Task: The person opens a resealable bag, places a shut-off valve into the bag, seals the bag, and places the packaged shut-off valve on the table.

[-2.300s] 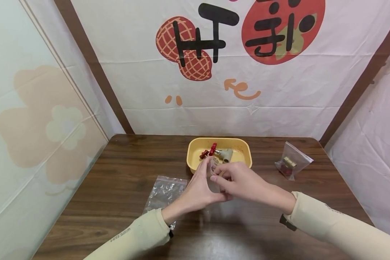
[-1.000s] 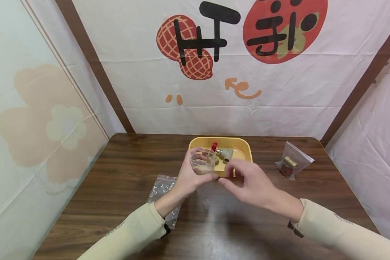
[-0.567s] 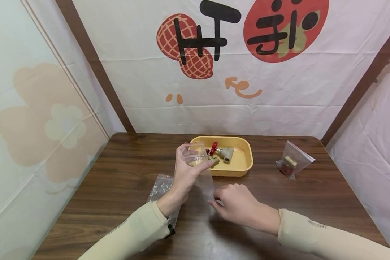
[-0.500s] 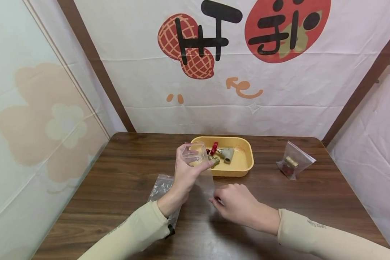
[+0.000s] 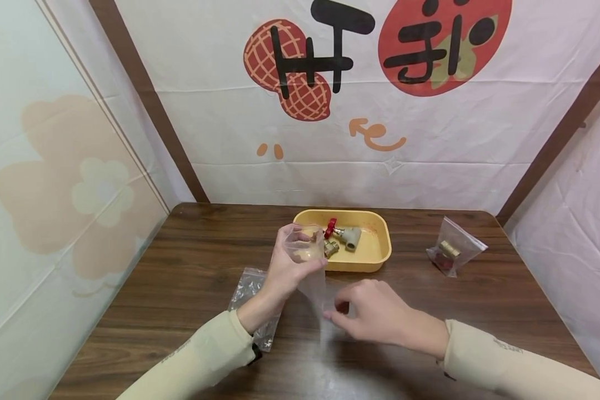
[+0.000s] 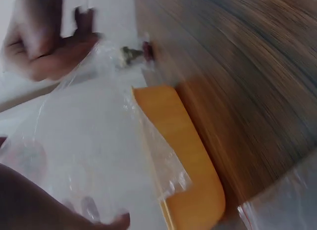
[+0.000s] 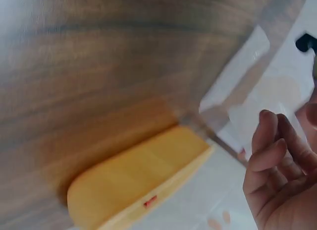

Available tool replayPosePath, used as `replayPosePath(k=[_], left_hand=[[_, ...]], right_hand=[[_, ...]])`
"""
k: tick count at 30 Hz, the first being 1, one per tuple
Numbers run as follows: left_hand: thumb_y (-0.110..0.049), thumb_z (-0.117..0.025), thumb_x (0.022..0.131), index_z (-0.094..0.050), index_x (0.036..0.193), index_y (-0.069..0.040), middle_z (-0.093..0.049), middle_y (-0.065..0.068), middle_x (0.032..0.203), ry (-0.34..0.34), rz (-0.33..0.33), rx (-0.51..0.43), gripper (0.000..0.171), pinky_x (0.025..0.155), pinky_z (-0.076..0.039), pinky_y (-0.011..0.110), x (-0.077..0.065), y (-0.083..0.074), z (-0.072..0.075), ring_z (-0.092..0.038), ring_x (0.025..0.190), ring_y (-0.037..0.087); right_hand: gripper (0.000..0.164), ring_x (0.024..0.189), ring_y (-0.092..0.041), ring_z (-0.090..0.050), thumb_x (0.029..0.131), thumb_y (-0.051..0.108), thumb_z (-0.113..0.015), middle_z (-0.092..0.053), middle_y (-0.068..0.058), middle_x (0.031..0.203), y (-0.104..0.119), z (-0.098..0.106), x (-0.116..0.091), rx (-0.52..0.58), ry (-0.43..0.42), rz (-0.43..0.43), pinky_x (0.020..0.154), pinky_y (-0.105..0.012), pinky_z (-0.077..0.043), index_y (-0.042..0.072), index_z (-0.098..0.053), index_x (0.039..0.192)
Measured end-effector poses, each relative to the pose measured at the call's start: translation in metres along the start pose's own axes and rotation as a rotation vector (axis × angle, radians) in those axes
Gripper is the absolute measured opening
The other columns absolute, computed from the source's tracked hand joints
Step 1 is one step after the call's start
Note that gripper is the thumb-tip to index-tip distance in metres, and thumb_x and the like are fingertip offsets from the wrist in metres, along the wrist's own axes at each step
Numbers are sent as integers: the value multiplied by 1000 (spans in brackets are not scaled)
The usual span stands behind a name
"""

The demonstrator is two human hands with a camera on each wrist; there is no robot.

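Observation:
My left hand (image 5: 281, 269) holds a clear zip bag (image 5: 311, 286) by its mouth, in front of the yellow tray. The mouth is spread into a round opening, with fingers on the far side and the thumb on the near side. Lower down, my right hand (image 5: 377, 314) pinches the bag's edge between thumb and fingers. The left wrist view shows the right hand (image 6: 47, 46) at a corner of the stretched bag (image 6: 94, 131). I see nothing inside it. In the right wrist view, the right hand's fingertips (image 7: 268, 118) are close together.
The yellow tray (image 5: 357, 266) holds a grey-bodied valve (image 5: 350, 238) with a red handle and brass fittings (image 5: 332, 248). Flat clear bags (image 5: 250, 289) lie left, partly under my left forearm. A filled zip bag (image 5: 450, 253) with brass and red parts stands right.
The bag's mouth has been spread round by my left hand. My right hand has gone from the mouth down to the bag's lower edge, shifting slightly right just now.

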State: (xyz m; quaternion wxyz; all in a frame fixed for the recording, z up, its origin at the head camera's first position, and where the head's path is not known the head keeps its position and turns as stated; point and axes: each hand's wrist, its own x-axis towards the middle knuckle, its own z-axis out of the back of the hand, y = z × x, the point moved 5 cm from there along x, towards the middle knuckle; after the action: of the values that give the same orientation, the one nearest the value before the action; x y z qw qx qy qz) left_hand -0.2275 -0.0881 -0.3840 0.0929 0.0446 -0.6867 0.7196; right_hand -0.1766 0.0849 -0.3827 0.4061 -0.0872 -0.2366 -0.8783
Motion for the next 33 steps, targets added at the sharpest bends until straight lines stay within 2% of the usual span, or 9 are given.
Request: replayPosePath(k=[3,6,11,15,23,26,30,33], left_hand=[[-12,-92,72,-44,143,-11,-57,11,129,107,-79,100,85,99,-46,42,-3,0,-1,-56,118,30],[-20,-94,69,-46,144,-16,-59,7,127,173,-138,190,89,102,-45,48,-6,1,-2,-56,120,27],[-24,-95,67,-48,145,-21,-60,4,126,213,-158,246,92,106,-42,55,-8,4,-2,-57,120,22],[-24,-95,66,-47,145,-20,-60,2,125,211,-138,274,93,107,-41,54,-11,8,0,-57,120,23],[-24,-96,67,-47,145,-18,-60,1,125,212,-106,299,92,108,-40,49,-16,14,1,-57,124,29],[-25,-96,67,-47,145,-18,-60,0,124,214,-104,293,92,109,-39,52,-17,14,-1,-57,124,28],[-23,-95,66,-48,145,-18,-60,1,124,215,-108,268,92,110,-38,56,-17,12,-2,-56,126,32],[-23,-95,66,-48,144,-18,-60,2,125,220,-115,260,91,111,-37,59,-17,10,-2,-55,127,35]], right_hand=[[15,56,5,-47,91,28,-79,-55,23,68,-6,21,6,17,-73,-42,52,-20,-43,28,-69,80],[12,60,0,-52,89,21,-78,-57,21,70,-14,40,14,44,-108,-101,55,-24,-46,28,-71,82],[12,56,-5,-53,90,17,-73,-60,18,70,-34,54,29,92,-82,-213,53,-28,-46,25,-73,82],[12,56,-8,-53,94,18,-70,-63,15,71,-53,55,47,85,-42,-271,55,-32,-47,22,-75,83],[14,56,-11,-55,97,18,-69,-64,9,68,-95,48,92,-24,127,-293,54,-34,-47,17,-77,85],[21,54,-11,-49,97,17,-69,-57,7,61,-109,45,104,-67,198,-327,50,-31,-42,17,-73,76],[38,50,-11,-38,96,21,-69,-43,6,54,-127,38,112,-110,319,-434,46,-29,-30,18,-55,61],[36,51,-14,-50,97,24,-68,-52,1,59,-142,31,111,-107,419,-562,45,-29,-38,15,-55,65]])
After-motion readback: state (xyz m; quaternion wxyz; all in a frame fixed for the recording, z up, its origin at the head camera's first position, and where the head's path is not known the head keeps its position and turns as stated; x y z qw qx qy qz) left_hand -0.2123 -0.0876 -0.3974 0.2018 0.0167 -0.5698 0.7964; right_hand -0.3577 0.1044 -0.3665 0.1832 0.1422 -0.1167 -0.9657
